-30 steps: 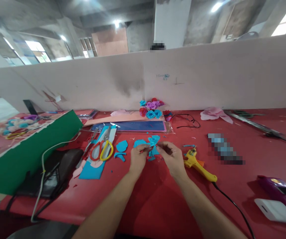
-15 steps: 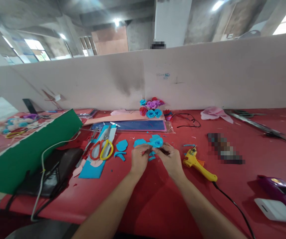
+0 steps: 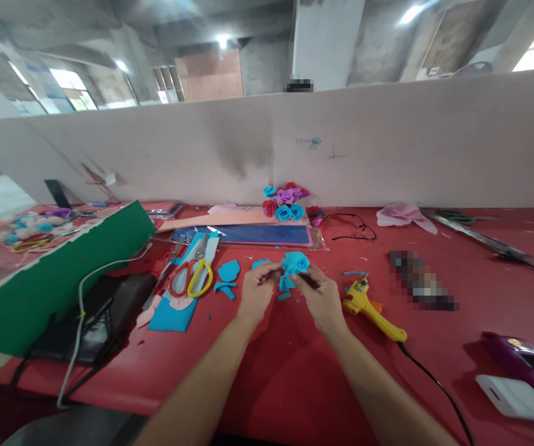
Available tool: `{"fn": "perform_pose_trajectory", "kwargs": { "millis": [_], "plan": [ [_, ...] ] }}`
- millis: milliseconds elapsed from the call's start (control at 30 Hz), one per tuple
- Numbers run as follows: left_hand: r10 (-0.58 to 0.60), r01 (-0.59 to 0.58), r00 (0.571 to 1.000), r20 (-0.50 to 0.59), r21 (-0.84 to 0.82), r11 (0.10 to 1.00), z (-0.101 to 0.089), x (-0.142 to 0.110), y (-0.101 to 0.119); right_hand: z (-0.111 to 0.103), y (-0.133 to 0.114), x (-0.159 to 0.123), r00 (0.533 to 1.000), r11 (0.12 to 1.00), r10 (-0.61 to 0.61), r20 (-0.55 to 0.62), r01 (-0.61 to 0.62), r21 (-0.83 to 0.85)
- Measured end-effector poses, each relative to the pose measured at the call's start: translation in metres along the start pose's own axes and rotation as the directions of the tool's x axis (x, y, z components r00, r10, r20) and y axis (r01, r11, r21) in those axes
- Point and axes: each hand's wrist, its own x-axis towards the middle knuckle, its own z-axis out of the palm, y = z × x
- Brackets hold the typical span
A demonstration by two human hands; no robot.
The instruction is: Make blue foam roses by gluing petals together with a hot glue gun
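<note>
Blue flower [image 3: 297,262], just one, pinched by left hand [image 3: 256,291] and right hand [image 3: 321,301]. One pair of scissors [image 3: 197,261] lies left of them — one glue gun [image 3: 373,313] right, scraps [image 3: 284,297] beneath.

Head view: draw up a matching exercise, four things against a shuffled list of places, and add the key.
Things
1. Yellow glue gun
2. Scissors
3. Blue flower
4. Mixed flower bunch

Places
A. At the back, by the pale wall
B. To the right of the right hand
C. On the blue paper
D. Between the left hand and right hand

Pairs: 1-B, 2-C, 3-D, 4-A
</note>
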Motion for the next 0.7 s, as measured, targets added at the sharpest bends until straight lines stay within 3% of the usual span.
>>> {"fn": "perform_pose_trajectory", "kwargs": {
  "millis": [267, 500, 700],
  "plan": [
    [-0.192, 0.211, 0.977, 0.09, -0.295, 0.932, 0.0024, -0.0021, 0.0045, 0.0009, 0.0006, -0.0006, 0.998, 0.998, 0.066, -0.017, -0.065, 0.024],
    [-0.201, 0.191, 0.98, -0.002, -0.302, 0.934, 0.0032, -0.0016, 0.0079, 0.0005, 0.0002, -0.0001, 0.998, 0.997, 0.057, -0.007, -0.058, -0.049],
    [-0.221, 0.226, 0.974, 0.053, -0.319, 0.92, 0.0026, -0.0021, 0.0035, -0.0009, 0.0016, 0.0002, 0.999, 0.997, 0.05, -0.018, -0.051, -0.056]
  ]
}}
